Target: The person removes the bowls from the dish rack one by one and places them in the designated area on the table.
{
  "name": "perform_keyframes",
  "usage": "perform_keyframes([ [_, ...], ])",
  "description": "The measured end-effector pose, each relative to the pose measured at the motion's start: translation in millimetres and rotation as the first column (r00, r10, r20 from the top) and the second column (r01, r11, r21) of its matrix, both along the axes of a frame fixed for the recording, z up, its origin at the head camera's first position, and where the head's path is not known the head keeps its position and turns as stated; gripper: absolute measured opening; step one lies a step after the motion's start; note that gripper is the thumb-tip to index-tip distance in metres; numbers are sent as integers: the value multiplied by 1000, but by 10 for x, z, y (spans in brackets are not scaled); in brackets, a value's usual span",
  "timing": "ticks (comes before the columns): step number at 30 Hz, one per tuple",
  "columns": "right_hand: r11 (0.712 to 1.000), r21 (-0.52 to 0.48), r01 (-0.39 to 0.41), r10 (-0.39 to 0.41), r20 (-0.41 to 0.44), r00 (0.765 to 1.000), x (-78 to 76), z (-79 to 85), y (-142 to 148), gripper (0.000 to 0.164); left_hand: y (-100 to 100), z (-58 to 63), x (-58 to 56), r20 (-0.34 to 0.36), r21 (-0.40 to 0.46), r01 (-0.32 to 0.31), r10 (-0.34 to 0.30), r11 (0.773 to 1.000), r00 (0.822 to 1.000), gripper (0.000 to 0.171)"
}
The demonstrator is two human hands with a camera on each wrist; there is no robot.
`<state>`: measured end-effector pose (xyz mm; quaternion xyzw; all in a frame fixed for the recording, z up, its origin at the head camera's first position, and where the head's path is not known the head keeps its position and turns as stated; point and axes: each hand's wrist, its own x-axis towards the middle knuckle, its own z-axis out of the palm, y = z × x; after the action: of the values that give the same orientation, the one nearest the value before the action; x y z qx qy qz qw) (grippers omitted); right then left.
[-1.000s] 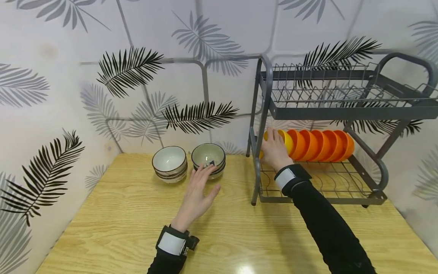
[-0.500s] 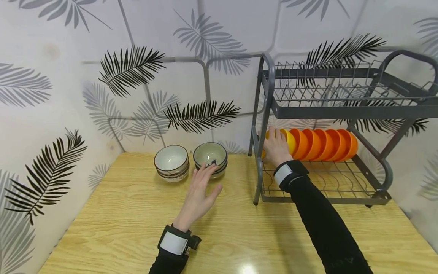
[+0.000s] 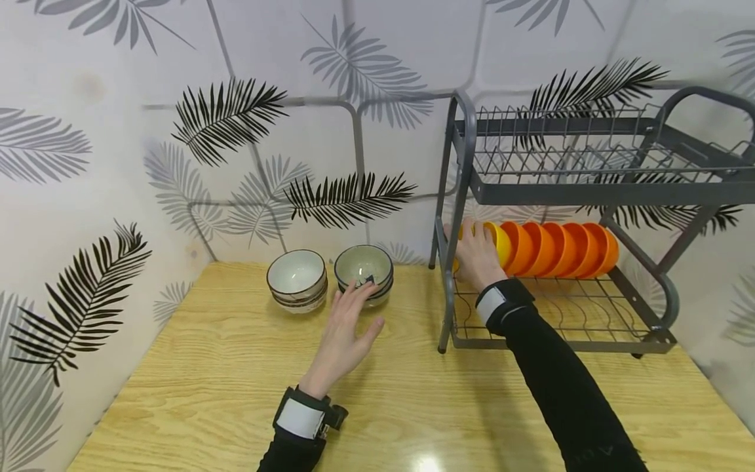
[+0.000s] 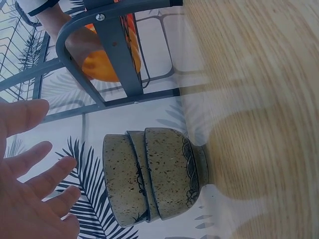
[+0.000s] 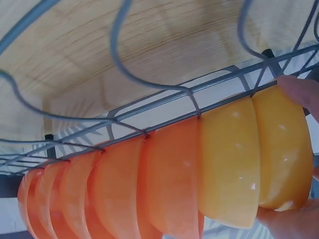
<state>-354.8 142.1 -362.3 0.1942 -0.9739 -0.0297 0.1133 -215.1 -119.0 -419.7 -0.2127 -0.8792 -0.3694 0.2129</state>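
My right hand point(image 3: 476, 255) reaches into the lower tier of the dark metal dish rack point(image 3: 590, 194). Its thumb and fingers grip the outermost yellow bowl point(image 5: 285, 149), which stands on edge at the left end of a row. Beside that bowl stands a second yellow bowl point(image 5: 229, 164), then several orange bowls point(image 5: 172, 174). Over the table, my left hand point(image 3: 339, 341) is held with fingers spread and holds nothing. Just beyond its fingertips is a stack of speckled grey-green bowls point(image 4: 172, 169); in the head view the fingers partly cover it.
Left of the grey-green stack, white bowls with brown rims point(image 3: 295, 274) stand stacked on the wooden table point(image 3: 224, 380). The rack's upper wire tier point(image 3: 548, 164) overhangs the row of bowls. A leaf-patterned wall point(image 3: 236, 52) closes off the back.
The head view has shifted slightly, moving everything a little to the right. Both hands keep about the same place relative to the bowls and rack.
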Motion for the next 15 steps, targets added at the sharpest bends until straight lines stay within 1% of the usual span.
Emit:
perform_keyframes([
  [3,998,61,7,-6,-17,1000,-12,-2,-3,89,3,14,2,3,0,-2,2,1000,1000,53],
  [7,992,127,26,-21,-46,999,-17,1,-7,91,4,20,6,6,-7,-4,4,1000,1000,53],
  [13,988,147,51,-35,-108,994,-10,16,-4,98,3,24,16,17,-10,-7,7,1000,1000,53],
  [15,990,130,51,-35,-119,992,-6,21,1,98,3,30,16,17,-3,-3,3,1000,1000,54],
])
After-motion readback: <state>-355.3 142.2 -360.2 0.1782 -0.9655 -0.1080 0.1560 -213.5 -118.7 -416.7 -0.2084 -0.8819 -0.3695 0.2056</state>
